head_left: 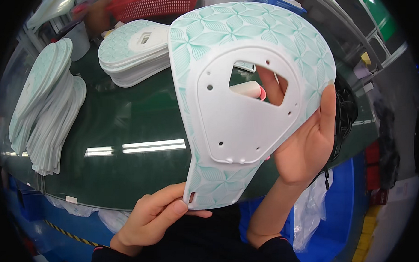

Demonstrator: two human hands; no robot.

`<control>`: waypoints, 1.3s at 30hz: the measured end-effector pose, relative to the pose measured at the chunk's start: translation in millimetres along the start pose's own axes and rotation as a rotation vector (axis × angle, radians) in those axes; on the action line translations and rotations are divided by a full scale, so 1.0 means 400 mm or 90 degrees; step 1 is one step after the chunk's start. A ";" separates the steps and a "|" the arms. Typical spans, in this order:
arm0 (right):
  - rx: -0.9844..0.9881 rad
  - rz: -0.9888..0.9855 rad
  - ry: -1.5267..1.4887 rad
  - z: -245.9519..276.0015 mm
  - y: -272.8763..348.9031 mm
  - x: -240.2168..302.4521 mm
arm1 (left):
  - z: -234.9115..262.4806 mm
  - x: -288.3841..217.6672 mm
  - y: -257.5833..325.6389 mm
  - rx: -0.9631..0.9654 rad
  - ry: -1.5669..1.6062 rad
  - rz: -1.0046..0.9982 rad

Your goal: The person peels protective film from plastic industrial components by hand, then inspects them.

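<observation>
I hold up a white plastic panel (251,121) with a pale green leaf-like pattern, tilted above the dark green table. Its wide rounded end is away from me and its narrow end towards me. A recessed plain white area carries an angular cut-out and several small holes. At the narrow end, my left hand (153,217) pinches the corner beside a small slot. My right hand (306,143) grips the right edge, thumb at the rim; its other fingers are behind the panel, partly visible through the cut-out. Also through it shows a white cylindrical thing with a pink end (248,90).
Similar panels form a fanned stack (46,111) at the left and a neater pile (133,54) at the back of the table (125,174). Beyond are a red basket (154,5) and a blue one (283,2). Black cables (345,110) lie right; below is a blue bin (340,205) with clear plastic (308,210).
</observation>
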State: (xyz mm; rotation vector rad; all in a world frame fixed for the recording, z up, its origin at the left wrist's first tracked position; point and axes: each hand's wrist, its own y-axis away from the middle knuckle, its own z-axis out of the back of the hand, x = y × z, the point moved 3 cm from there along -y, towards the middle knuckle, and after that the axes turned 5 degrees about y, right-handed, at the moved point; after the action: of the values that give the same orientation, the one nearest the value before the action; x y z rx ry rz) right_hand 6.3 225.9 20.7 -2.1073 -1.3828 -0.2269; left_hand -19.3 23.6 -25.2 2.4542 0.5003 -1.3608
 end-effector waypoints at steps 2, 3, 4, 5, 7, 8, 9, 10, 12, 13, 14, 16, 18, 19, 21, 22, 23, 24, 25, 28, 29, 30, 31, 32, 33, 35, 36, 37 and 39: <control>-0.033 0.023 0.028 -0.015 -0.020 0.002 | -0.009 -0.009 0.000 0.004 0.017 -0.013; -0.031 0.015 0.028 -0.020 -0.027 0.003 | -0.014 -0.016 0.002 0.008 0.034 -0.030; -0.035 0.014 0.025 -0.025 -0.033 0.003 | -0.019 -0.020 0.005 0.005 0.035 -0.026; -0.009 0.006 0.027 -0.032 -0.038 0.001 | -0.025 -0.026 0.009 0.008 0.054 -0.040; 0.231 -0.017 -0.079 0.026 -0.048 -0.015 | -0.029 -0.026 0.005 0.021 0.080 -0.043; 0.230 -0.018 -0.085 0.030 -0.058 -0.018 | -0.032 -0.033 0.007 0.032 0.105 -0.058; 0.259 -0.033 -0.088 0.028 -0.062 -0.021 | -0.036 -0.040 0.011 0.045 0.130 -0.074; 0.291 -0.048 -0.092 0.023 -0.066 -0.028 | -0.040 -0.046 0.018 0.038 0.128 -0.074; 0.343 -0.072 -0.084 -0.001 -0.072 -0.038 | -0.047 -0.055 0.032 -0.018 0.112 -0.075; 0.320 -0.068 -0.060 -0.005 -0.073 -0.039 | -0.049 -0.054 0.033 -0.019 0.114 -0.074; 0.297 -0.065 -0.037 -0.008 -0.074 -0.040 | -0.049 -0.054 0.034 -0.027 0.124 -0.077; 0.252 -0.058 0.012 -0.017 -0.074 -0.039 | -0.048 -0.052 0.037 -0.035 0.135 -0.081; 0.210 -0.051 0.061 -0.027 -0.073 -0.037 | -0.049 -0.050 0.039 -0.021 0.143 -0.080; 0.187 -0.047 0.085 -0.031 -0.071 -0.038 | -0.049 -0.049 0.040 -0.022 0.144 -0.080; 0.145 -0.039 0.131 -0.039 -0.068 -0.038 | -0.050 -0.050 0.040 -0.031 0.143 -0.092; 0.119 -0.034 0.159 -0.037 -0.063 -0.035 | -0.034 -0.042 0.034 -0.028 0.146 -0.089; 0.094 -0.029 0.187 -0.035 -0.058 -0.032 | -0.017 -0.033 0.027 0.047 0.119 -0.099; 0.069 -0.023 0.216 -0.033 -0.053 -0.029 | -0.010 -0.029 0.019 0.123 0.092 -0.109; 0.051 -0.019 0.239 -0.041 -0.051 -0.030 | -0.026 -0.030 0.008 0.120 0.091 -0.112; -0.081 0.051 0.372 -0.068 -0.017 -0.036 | -0.013 -0.056 -0.035 -0.269 -0.209 -0.274; -0.172 0.038 0.452 -0.086 0.004 -0.064 | -0.001 -0.060 -0.047 -0.280 -0.231 -0.296; -0.168 0.051 0.527 -0.095 0.035 -0.097 | 0.007 -0.064 -0.056 -0.288 -0.252 -0.319; -0.132 0.024 0.706 -0.078 0.059 -0.143 | 0.018 -0.058 -0.061 -0.235 -0.140 -0.293; 0.142 0.037 0.952 -0.097 0.060 -0.160 | 0.014 -0.055 -0.060 -0.172 -0.028 -0.267; 0.159 0.012 1.029 -0.106 0.074 -0.192 | 0.063 -0.003 -0.037 -0.087 -0.124 -0.264; 0.227 -0.006 1.193 -0.128 0.092 -0.216 | 0.053 -0.010 -0.037 -0.146 0.027 -0.265; 0.236 -0.024 1.241 -0.141 0.097 -0.219 | 0.056 -0.013 -0.036 -0.175 0.099 -0.209; 0.245 -0.021 1.239 -0.135 0.101 -0.213 | 0.061 -0.031 -0.055 -0.141 0.036 -0.237; 0.187 -0.070 1.147 -0.110 0.112 -0.172 | 0.069 -0.046 -0.070 0.005 0.182 -0.304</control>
State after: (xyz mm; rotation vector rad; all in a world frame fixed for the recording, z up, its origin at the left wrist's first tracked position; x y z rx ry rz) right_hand 23.2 135.2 7.9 -0.7952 -0.2956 -1.3874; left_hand -61.1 34.4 -25.9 2.6556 1.2132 -1.1589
